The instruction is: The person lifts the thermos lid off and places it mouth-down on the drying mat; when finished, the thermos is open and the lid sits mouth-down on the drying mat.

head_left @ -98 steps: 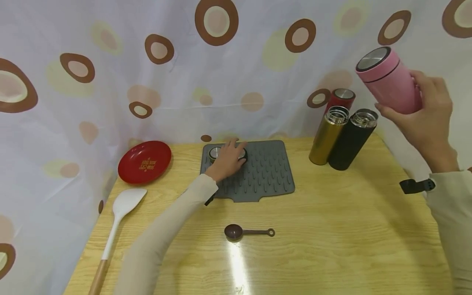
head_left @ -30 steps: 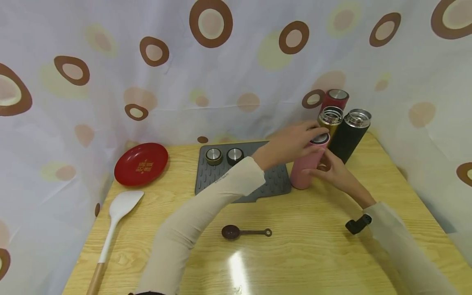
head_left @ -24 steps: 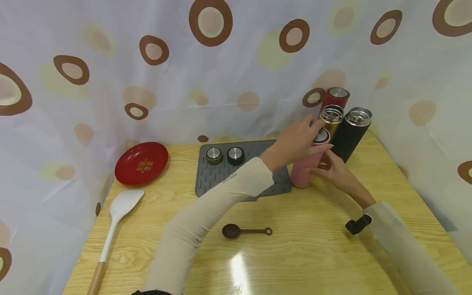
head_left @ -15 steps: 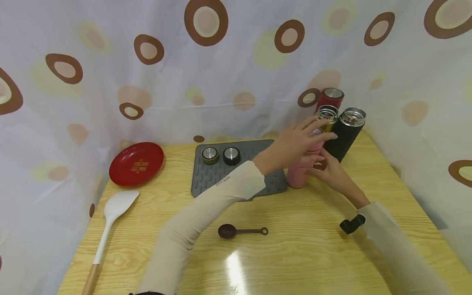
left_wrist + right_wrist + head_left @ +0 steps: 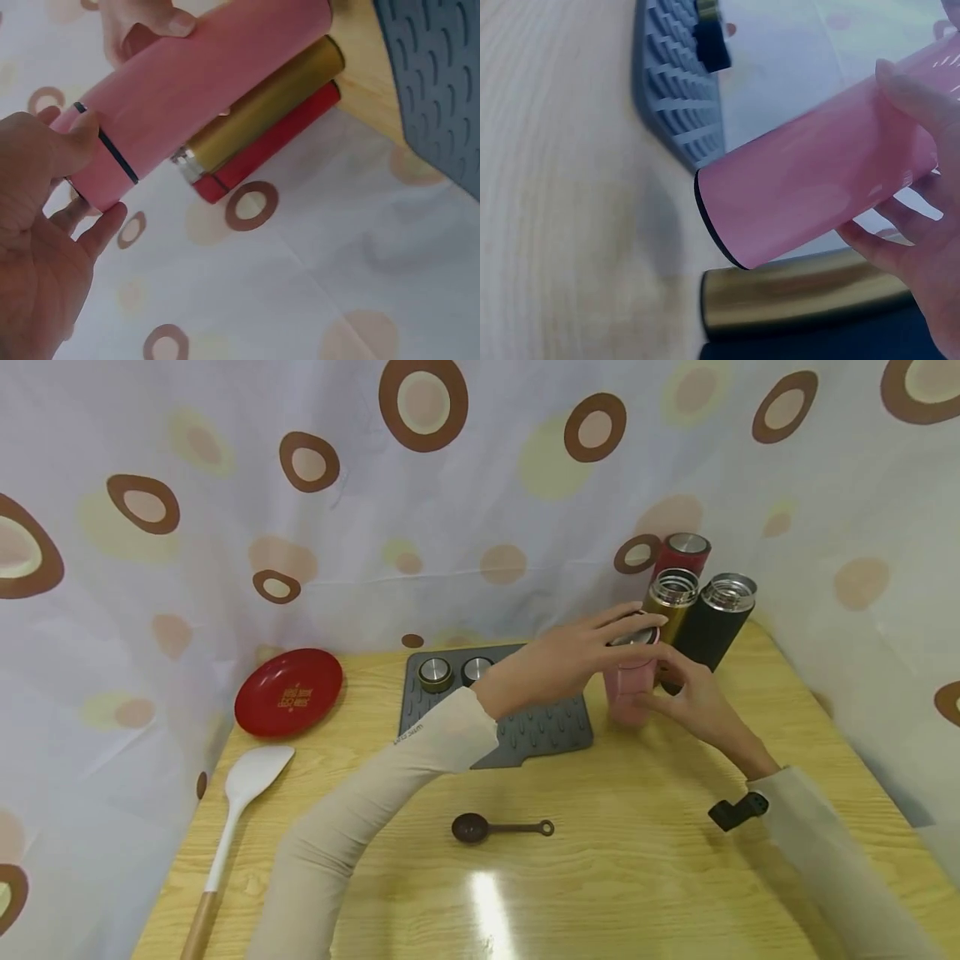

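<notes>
A pink thermos (image 5: 630, 683) stands slightly tilted at the mat's right edge. My right hand (image 5: 699, 700) grips its body, thumb and fingers wrapped round it. In the right wrist view the thermos base (image 5: 727, 217) appears just off the table. My left hand (image 5: 551, 667) reaches across and holds the lid (image 5: 97, 165) between thumb and fingers. A dark band marks the seam between lid and body. Close behind are a lidless gold thermos (image 5: 666, 602), a lidless black thermos (image 5: 716, 622) and a red thermos (image 5: 684, 556) with its lid on.
On the grey ridged mat (image 5: 555, 731) sit a gold-rimmed lid (image 5: 435, 675) and a black lid (image 5: 476, 669), partly behind my left wrist. A brown measuring spoon (image 5: 471, 828) lies in front. At left are a red plate (image 5: 288, 693) and a white spatula (image 5: 243, 785). Patterned cloth hangs behind.
My right hand has brought the pink thermos down from the upper right to the mat's edge. My left hand has left the lids on the mat; its fingers, lately spread, now hold the pink lid.
</notes>
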Tool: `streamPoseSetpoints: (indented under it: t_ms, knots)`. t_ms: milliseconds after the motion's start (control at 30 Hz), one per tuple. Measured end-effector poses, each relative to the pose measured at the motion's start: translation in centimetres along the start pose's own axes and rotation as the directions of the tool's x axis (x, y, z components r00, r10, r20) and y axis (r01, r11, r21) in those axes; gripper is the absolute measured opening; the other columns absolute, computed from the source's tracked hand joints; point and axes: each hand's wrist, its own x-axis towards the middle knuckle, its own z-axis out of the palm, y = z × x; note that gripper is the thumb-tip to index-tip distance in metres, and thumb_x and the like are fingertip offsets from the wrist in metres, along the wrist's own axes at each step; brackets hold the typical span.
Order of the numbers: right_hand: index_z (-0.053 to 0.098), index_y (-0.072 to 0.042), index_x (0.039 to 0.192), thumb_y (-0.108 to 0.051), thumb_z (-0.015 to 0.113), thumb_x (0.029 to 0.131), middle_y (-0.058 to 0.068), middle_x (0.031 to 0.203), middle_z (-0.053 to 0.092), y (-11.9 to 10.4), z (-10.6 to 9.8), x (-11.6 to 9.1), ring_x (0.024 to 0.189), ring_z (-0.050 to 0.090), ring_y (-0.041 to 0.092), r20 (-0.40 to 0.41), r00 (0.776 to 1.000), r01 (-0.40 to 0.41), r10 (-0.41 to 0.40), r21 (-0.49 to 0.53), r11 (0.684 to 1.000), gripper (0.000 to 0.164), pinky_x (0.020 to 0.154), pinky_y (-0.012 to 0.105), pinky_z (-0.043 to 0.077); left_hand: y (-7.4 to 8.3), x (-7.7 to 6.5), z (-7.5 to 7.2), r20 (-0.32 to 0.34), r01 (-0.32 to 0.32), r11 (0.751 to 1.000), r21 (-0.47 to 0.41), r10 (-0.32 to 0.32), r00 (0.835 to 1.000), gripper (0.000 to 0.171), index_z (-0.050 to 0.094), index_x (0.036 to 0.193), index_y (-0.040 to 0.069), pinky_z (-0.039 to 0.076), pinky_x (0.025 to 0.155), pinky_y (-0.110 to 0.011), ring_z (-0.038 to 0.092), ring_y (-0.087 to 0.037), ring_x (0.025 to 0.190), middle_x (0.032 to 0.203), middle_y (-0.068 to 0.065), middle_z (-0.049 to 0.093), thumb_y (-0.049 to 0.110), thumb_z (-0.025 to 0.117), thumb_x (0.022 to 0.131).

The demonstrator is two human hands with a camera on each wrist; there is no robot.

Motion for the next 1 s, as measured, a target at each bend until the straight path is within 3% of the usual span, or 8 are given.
streamPoseSetpoints:
  t_ms: [167,267,433,533,633,733,867,1000]
  knots:
    - [0.053,-0.02,0.14,-0.004,0.085,0.074,-0.027,0.116,0.057,-0.5,-0.5,0.4,0.101,0.057,-0.012,-0.012,0.999,0.051,-0.051,-0.066,0.997,0.075,0.085,0.002,0.042,0.1,0.0,-1.2,-0.063,-0.013,0.998,0.057,0.016,0.998,0.058,0.041,0.148,0.03,0.035,0.116,-0.027,0.03,-0.02,0.147,0.157,-0.001,0.034,0.005,0.054,0.098]
    - [0.051,-0.023,0.143,-0.006,0.086,0.073,-0.016,0.114,0.062,-0.8,-0.3,0.3,0.096,0.056,-0.009,-0.007,0.998,0.062,-0.063,-0.092,0.994,0.08,0.082,0.003,0.041,0.2,0.2,-0.8,-0.123,0.048,0.998,0.04,-0.042,0.991,0.048,0.047,0.141,0.024,0.044,0.103,-0.023,0.049,-0.016,0.124,0.138,-0.004,0.047,0.038,0.06,0.097]
    - [0.045,-0.023,0.148,-0.008,0.084,0.076,0.005,0.125,0.066,-1.3,0.5,0.4,0.103,0.054,-0.012,0.038,0.996,0.08,-0.078,-0.068,0.994,0.082,0.083,0.004,0.045,0.1,0.4,0.1,-0.223,0.182,0.981,-0.067,-0.193,0.956,0.072,0.053,0.134,0.015,0.05,0.076,-0.02,0.053,-0.011,0.094,0.115,-0.003,0.05,0.068,0.06,0.085]
    - [0.05,-0.017,0.143,-0.004,0.084,0.075,0.009,0.121,0.067,-1.7,0.6,0.5,0.1,0.056,-0.013,0.024,0.995,0.1,-0.099,-0.076,0.992,0.078,0.083,0.004,0.045,0.0,0.1,0.1,-0.219,0.147,0.989,0.027,-0.137,0.966,0.074,0.049,0.142,0.02,0.051,0.095,-0.026,0.053,-0.017,0.119,0.135,-0.006,0.049,0.067,0.06,0.085]
    - [0.054,-0.014,0.139,-0.003,0.085,0.073,0.006,0.111,0.068,-2.2,0.2,0.4,0.091,0.057,-0.007,0.009,0.994,0.111,-0.11,-0.111,0.988,0.074,0.079,0.004,0.042,-0.3,-0.7,0.0,-0.179,0.025,0.991,0.132,-0.001,0.984,0.073,0.041,0.149,0.03,0.036,0.116,-0.033,0.031,-0.023,0.147,0.156,-0.004,0.035,0.058,0.065,0.086]
    - [0.053,-0.017,0.142,-0.006,0.085,0.074,0.009,0.118,0.068,-2.1,-0.2,0.3,0.095,0.056,-0.008,0.019,0.995,0.101,-0.099,-0.139,0.985,0.076,0.082,0.003,0.041,-0.5,-1.8,0.1,-0.115,-0.07,0.983,0.169,0.091,0.989,0.066,0.034,0.152,0.037,0.036,0.116,-0.032,0.017,-0.022,0.153,0.162,0.0,0.025,0.037,0.065,0.094]
    - [0.047,-0.019,0.147,-0.007,0.085,0.074,0.012,0.126,0.066,-1.0,-0.3,0.2,0.1,0.054,-0.012,0.039,0.995,0.097,-0.093,-0.129,0.987,0.083,0.086,0.002,0.04,-0.5,-2.4,0.3,-0.085,-0.089,0.99,0.107,0.098,0.992,0.06,0.037,0.15,0.035,0.046,0.105,-0.027,0.025,-0.019,0.15,0.16,0.001,0.03,0.015,0.06,0.098]
    - [0.048,-0.021,0.146,-0.008,0.085,0.075,0.008,0.118,0.068,-0.9,0.1,0.3,0.095,0.056,-0.007,0.063,0.995,0.089,-0.083,-0.108,0.99,0.082,0.084,0.003,0.041,-0.7,-2.1,0.5,-0.123,-0.039,0.999,0.02,0.041,0.992,0.054,0.043,0.147,0.029,0.048,0.101,-0.024,0.046,-0.016,0.132,0.147,-0.001,0.044,0.034,0.062,0.097]
